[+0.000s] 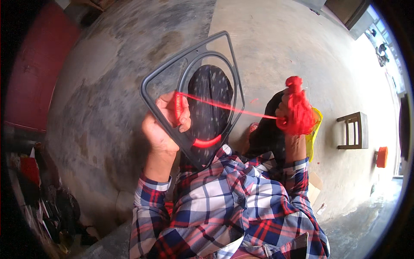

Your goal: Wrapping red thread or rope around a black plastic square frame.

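While limp-looking ribbon (299,113) is bunched in right hand (283,106), the stiff-looking frame's (196,52) ring (178,108) is wisely gripped by left hand (158,128).

The blurred red ribbon bundle (299,108) hides most of the right hand (283,108) and part of something yellow (318,123), the black frame (186,144) covers part of the left hand (154,131), the plaid shirt (207,198) is cut off below, and clutter (47,207) by the floor's (276,52) left edge is too dark to tell.

Daylight glares white at right; the left is dim. Edges bow near the black rim. The red bundle (299,113) looks blurred.
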`<state>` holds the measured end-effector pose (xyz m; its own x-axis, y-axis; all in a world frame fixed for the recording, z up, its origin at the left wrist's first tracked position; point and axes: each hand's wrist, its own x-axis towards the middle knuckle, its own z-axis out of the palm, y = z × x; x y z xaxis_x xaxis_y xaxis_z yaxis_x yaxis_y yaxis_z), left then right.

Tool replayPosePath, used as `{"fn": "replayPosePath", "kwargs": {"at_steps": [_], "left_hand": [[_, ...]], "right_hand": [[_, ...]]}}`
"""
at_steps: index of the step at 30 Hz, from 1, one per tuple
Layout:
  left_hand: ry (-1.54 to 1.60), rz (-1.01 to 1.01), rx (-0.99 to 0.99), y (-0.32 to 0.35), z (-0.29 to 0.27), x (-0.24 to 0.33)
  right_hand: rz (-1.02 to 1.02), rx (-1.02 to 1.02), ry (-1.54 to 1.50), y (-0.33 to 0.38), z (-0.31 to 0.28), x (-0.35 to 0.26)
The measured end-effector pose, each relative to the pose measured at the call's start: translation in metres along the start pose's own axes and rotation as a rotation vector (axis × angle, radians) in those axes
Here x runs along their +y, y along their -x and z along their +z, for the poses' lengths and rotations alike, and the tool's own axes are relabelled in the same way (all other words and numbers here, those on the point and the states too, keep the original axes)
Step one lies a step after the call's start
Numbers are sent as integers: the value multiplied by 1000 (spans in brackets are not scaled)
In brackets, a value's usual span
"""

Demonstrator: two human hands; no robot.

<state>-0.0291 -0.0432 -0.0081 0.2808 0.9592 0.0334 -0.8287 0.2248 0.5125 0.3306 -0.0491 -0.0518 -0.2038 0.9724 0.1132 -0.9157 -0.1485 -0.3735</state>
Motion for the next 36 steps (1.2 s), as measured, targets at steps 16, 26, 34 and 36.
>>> {"fn": "replayPosePath", "kwargs": {"at_steps": [16,26,34,36], "left_hand": [[-267,-148,69,-3,67,-27],[77,-525,-23,-3,81,-34],[109,-191,118,-8,52,-39],[-87,-165,-133,-10,26,-37]], "right_hand": [[-284,-82,1656,-58,64,68],[-38,-437,538,-54,110,60],[110,-112,708,-25,90,75],[117,-135,800,-17,109,84]]}}
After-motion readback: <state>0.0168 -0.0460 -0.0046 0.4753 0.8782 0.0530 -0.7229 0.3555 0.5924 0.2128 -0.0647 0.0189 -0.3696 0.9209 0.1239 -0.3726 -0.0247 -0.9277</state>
